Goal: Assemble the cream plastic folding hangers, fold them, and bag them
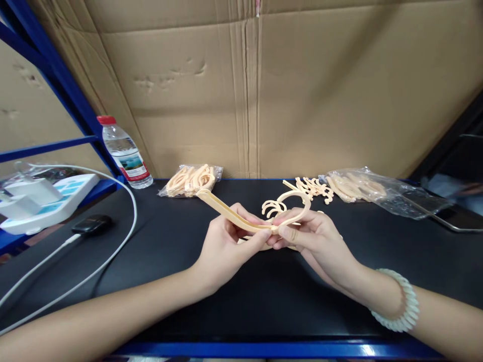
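Creased brown cardboard (188, 75) walls the far side of a smooth black table (158, 241). Over the table's middle, the left hand (226, 246) pinches a long, gently bowed beige strip (236, 219); the right hand (324, 239) pinches a rounded, hook-shaped piece (307, 202), ends meeting between the thumbs. Crinkled clear bags (190, 181) of beige pieces lie far left and far right, the latter beside wavy, rib-like parts (317, 188).
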Demonstrator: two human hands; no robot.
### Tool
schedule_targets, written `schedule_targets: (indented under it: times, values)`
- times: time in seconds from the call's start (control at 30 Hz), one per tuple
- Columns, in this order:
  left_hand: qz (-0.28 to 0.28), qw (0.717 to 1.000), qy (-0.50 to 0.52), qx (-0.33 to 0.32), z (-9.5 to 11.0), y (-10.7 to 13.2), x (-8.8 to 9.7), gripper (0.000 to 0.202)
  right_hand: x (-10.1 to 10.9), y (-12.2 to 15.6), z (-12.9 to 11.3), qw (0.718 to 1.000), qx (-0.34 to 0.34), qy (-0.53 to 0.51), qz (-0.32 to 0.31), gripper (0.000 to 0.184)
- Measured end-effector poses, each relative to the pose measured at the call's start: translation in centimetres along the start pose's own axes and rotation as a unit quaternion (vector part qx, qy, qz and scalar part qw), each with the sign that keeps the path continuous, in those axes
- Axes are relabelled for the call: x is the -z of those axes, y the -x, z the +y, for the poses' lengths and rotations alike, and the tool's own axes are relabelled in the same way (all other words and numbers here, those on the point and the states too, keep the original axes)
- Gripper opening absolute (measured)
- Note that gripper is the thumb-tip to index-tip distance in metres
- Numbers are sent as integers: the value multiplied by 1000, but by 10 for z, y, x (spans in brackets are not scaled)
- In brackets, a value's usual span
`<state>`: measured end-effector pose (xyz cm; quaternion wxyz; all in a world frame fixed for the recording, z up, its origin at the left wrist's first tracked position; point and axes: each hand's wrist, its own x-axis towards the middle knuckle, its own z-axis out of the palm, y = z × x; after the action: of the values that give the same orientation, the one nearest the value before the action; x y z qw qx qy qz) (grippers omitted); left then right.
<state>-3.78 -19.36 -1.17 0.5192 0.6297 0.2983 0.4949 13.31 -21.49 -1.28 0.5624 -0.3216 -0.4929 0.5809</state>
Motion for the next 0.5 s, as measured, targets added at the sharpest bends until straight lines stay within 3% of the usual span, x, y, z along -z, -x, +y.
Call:
schedule_targets:
  times: [0.23, 0.5]
  values:
    - [22, 1000, -13, 8, -1, -3, 0, 24, 1, -2, 0, 999, 2, 35, 32, 12]
    - [-18, 995, 65, 68, -6, -8, 0, 30, 6, -10, 4, 989, 24, 141, 24, 21]
